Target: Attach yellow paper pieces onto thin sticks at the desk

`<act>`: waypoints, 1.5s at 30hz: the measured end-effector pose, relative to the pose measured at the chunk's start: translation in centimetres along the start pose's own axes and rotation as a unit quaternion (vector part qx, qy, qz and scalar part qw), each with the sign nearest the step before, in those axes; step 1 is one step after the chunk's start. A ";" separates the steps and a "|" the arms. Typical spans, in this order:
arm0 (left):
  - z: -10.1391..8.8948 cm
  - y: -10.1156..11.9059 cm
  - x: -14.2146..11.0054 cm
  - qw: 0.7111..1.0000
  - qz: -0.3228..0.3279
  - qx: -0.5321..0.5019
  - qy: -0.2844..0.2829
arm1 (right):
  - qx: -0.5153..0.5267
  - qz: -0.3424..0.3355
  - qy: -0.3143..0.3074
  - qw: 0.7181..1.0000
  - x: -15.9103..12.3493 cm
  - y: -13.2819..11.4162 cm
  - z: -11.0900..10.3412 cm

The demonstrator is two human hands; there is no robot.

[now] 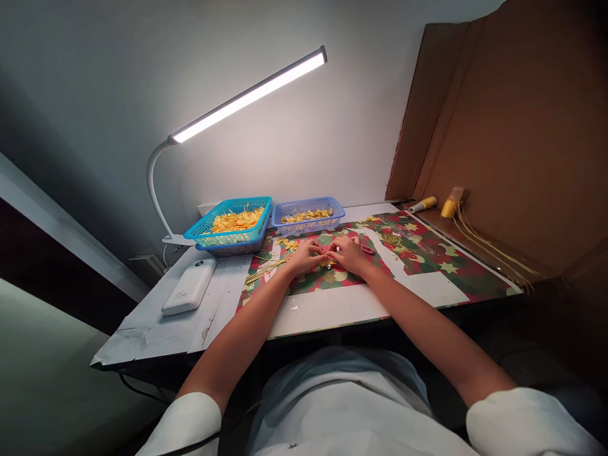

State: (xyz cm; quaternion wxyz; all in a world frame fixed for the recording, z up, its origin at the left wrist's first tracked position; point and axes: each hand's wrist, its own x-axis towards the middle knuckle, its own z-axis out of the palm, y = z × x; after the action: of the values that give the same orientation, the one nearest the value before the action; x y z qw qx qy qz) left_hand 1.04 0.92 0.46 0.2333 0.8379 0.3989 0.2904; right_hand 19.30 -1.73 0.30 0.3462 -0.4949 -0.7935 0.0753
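Note:
My left hand and my right hand meet over the middle of the table, fingertips pinched together. What they hold is too small to make out. Just beneath them lie small yellow pieces. A pink-red tool handle shows right behind my right hand; whether it is held or lies on the table is unclear. Beside my left hand are thin yellow strips and a little pile of yellow pieces.
Behind my hands stand a turquoise basket of yellow pieces and a lilac basket. A lit lamp arches above. At left lies a white power bank. Cardboard rises at right, near a yellow spool.

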 end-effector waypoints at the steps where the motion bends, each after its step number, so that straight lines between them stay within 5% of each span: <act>1: 0.0 0.0 0.0 1.000 -0.001 -0.005 -0.003 | -0.002 0.000 0.000 1.000 0.0 0.1 0.1; 45: 0.7 -0.7 0.1 1.000 -0.019 -0.011 0.016 | -0.026 0.030 0.015 0.999 0.2 0.3 -0.2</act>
State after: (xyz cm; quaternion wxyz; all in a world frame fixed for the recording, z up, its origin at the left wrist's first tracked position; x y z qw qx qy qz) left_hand 1.25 1.32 -0.46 0.2417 0.8227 0.4156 0.3034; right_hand 19.55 -1.43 0.42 0.3428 -0.5287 -0.7744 0.0572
